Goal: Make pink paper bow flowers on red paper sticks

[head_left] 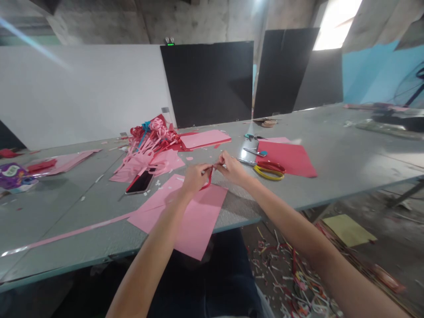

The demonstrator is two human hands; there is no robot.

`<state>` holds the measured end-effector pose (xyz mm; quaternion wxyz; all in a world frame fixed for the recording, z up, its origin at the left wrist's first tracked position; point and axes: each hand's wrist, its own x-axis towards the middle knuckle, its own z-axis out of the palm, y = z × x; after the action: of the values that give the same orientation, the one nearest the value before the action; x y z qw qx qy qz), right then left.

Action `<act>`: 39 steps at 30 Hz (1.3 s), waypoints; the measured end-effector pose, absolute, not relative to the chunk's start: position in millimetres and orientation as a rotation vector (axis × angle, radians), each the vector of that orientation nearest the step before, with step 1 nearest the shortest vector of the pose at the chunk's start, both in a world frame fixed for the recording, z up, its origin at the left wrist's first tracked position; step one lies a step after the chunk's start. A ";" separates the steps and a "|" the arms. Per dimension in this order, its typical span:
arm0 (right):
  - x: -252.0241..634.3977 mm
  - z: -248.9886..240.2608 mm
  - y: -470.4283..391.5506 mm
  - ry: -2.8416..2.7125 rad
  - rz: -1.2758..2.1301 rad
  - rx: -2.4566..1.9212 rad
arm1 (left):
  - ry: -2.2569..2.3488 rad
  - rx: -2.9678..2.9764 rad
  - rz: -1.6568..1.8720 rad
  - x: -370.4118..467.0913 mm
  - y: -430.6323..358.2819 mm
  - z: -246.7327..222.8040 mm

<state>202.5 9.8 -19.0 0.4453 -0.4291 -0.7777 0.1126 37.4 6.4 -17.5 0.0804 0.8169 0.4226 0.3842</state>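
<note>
Between my two hands, just above the table, is a narrow red paper strip (pixel 209 180). My left hand (pixel 196 177) pinches it near its upper end, and my right hand (pixel 231 168) meets it there with thumb and finger pressed together. The strip's lower part curves down beside the left fingers. Beneath the hands lie pink paper sheets (pixel 195 221), one overhanging the table's front edge. Right of my right hand rest scissors (pixel 270 170) with red and yellow handles, partly on a red sheet (pixel 294 159).
A heap of curled pink and red paper strips (pixel 155 137) stands behind a phone (pixel 139 182). A long pink strip (pixel 82 229) runs left along the table (pixel 109 207). Pliers (pixel 253 137) and a stapler-like metal tool (pixel 254 152) lie at the back. Paper scraps (pixel 298 282) litter the floor.
</note>
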 end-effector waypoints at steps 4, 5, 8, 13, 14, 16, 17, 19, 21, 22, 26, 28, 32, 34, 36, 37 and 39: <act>202.9 -17.3 7.0 -1.977 0.250 -1.088 | 1.313 2.530 1.123 36.5 8.1 -20.2; 203.0 -16.8 6.2 -1.994 0.243 -1.090 | 1.327 2.543 1.123 36.4 8.2 -20.3; 203.3 -15.1 4.6 -2.034 0.231 -1.107 | 1.354 2.564 1.113 36.8 7.0 -19.3; 203.9 -14.2 4.4 -2.076 0.173 -1.169 | 1.382 2.628 1.038 38.2 1.6 -15.6; 204.0 -14.3 4.5 -2.083 0.158 -1.176 | 1.390 2.649 1.021 38.5 0.4 -15.1; 204.1 -14.4 4.5 -2.098 0.139 -1.179 | 1.401 2.692 0.999 39.1 -1.5 -14.6; 204.0 -14.4 4.3 -2.102 0.135 -1.181 | 1.405 2.710 0.994 39.3 -2.1 -14.6; 203.7 -14.0 3.7 -2.099 0.128 -1.190 | 1.419 2.730 0.989 39.6 -2.5 -15.2; 203.0 -13.3 2.7 -2.084 0.125 -1.201 | 1.437 2.729 0.993 39.4 -1.9 -16.2; 202.6 -12.8 2.2 -2.073 0.127 -1.204 | 1.443 2.723 1.005 39.2 -1.3 -16.9; 200.8 -11.5 0.4 -2.018 0.173 -1.195 | 1.408 2.726 1.076 37.3 1.7 -19.9; 200.3 -11.7 0.2 -1.991 0.215 -1.189 | 1.392 2.729 1.082 36.1 2.9 -21.2; 200.1 -14.1 2.2 -1.960 0.277 -1.173 | 1.359 2.715 1.074 34.3 4.4 -22.5; 200.3 -15.7 4.0 -1.951 0.292 -1.159 | 1.340 2.696 1.074 33.9 4.4 -22.5; 200.5 -17.1 5.9 -1.947 0.296 -1.145 | 1.337 2.678 1.071 34.0 4.0 -22.2; 200.5 -17.7 6.7 -1.946 0.294 -1.139 | 1.342 2.674 1.066 34.1 3.7 -21.9; 200.5 -18.7 8.1 -1.947 0.288 -1.132 | 1.352 2.685 1.049 34.5 2.7 -21.2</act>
<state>200.5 8.1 -18.7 0.4219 -0.4521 -0.7774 0.1151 34.5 2.7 -21.2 -0.0210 0.8431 0.4245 0.3295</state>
